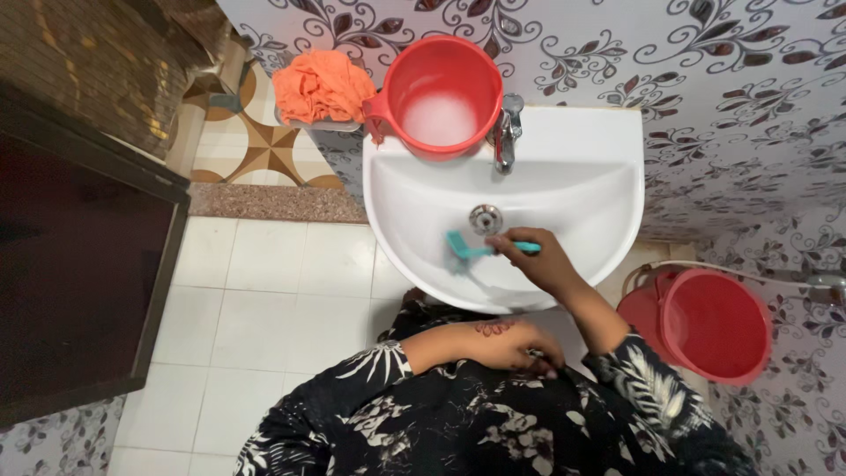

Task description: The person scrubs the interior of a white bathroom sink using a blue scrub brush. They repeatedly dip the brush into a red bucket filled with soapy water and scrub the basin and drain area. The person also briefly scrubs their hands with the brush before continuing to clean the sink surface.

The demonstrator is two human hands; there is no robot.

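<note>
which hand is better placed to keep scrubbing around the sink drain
Right. The right hand already holds the teal brush inside the white sink, beside the drain. The left hand rests against the body, outside the basin.

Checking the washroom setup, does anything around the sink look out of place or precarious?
The red mug sits on the sink rim beside the tap, overhanging the back left corner. Nothing looks spilled or broken.

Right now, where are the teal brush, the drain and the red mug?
teal brush (460, 246), head view, on its bristle head.
drain (486, 218), head view, on its metal centre.
red mug (440, 119), head view, on its inner bottom.
</note>
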